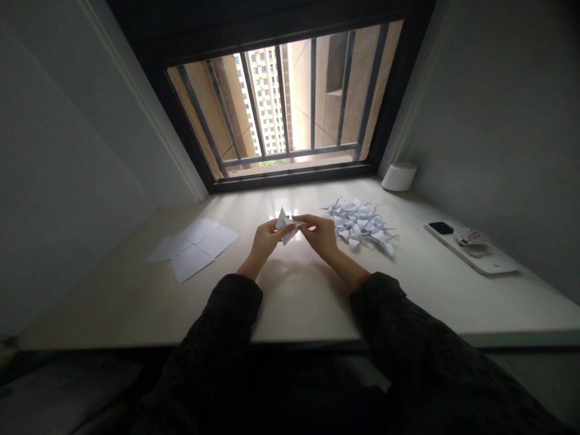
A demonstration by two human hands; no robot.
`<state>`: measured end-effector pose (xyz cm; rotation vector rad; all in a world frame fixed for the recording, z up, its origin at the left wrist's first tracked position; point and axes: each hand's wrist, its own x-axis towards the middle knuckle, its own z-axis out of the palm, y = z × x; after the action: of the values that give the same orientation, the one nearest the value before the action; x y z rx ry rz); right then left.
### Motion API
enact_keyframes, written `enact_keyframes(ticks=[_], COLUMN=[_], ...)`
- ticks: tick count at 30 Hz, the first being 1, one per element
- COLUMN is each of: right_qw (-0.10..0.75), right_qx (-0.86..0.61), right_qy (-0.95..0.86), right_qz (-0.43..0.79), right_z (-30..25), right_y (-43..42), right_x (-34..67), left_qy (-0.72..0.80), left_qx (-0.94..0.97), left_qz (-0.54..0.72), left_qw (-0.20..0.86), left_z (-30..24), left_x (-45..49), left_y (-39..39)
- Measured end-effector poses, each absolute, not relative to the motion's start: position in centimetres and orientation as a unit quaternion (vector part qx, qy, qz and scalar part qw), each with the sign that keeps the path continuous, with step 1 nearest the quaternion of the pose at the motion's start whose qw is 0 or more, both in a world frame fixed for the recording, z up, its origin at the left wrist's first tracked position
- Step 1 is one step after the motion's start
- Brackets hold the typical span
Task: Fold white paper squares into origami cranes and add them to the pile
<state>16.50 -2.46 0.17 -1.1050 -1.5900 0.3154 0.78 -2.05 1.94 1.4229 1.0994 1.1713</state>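
Observation:
Between my two hands, above the middle of the pale sill, is a partly folded white paper crane [286, 227] with pointed corners. My left hand [266, 237] pinches it from the left, thumb on top. From the right, my right hand [321, 234] grips another point of the paper between thumb and fingers. Just beyond my right hand lies a heap of folded white paper cranes [360, 222]. Off to the left of my left hand, flat white paper squares [194, 243] rest on the sill. My fingers hide part of the folded paper.
A white phone [471, 249] with a round grip on its back lies at the right. In the back right corner stands a white cylindrical object [399, 176]. The dark-framed window [290, 175] with bars closes off the back of the sill [299, 302]; walls flank both sides.

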Motion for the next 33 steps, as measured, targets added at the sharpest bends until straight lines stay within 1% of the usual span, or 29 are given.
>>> enact_keyframes(ticks=[9, 16, 22, 28, 33], right_qw=[0.543, 0.527, 0.517, 0.511, 0.533], right_qx=[-0.497, -0.487, -0.466, -0.421, -0.421], right_qy=[-0.663, -0.688, -0.709, -0.735, -0.723], right_qz=[0.133, 0.11, 0.118, 0.144, 0.129], right_z=[0.6, 0.2, -0.2, -0.1, -0.3], right_y=[-2.8, -2.5, -1.9, -1.6, -1.7], right_x=[16.5, 16.6, 16.8, 17.0, 16.8], left_qy=[0.449, 0.468, 0.483, 0.498, 0.548], left_qx=[0.611, 0.667, 0.673, 0.631, 0.661], left_qz=[0.5, 0.475, 0.48, 0.527, 0.473], left_qw=[0.418, 0.331, 0.288, 0.275, 0.198], left_z=[2.9, 2.4, 1.8, 1.6, 1.2], left_x=[0.2, -0.1, -0.6, -1.2, -1.2], left_y=[-3.0, -2.7, -1.9, -1.5, -1.2])
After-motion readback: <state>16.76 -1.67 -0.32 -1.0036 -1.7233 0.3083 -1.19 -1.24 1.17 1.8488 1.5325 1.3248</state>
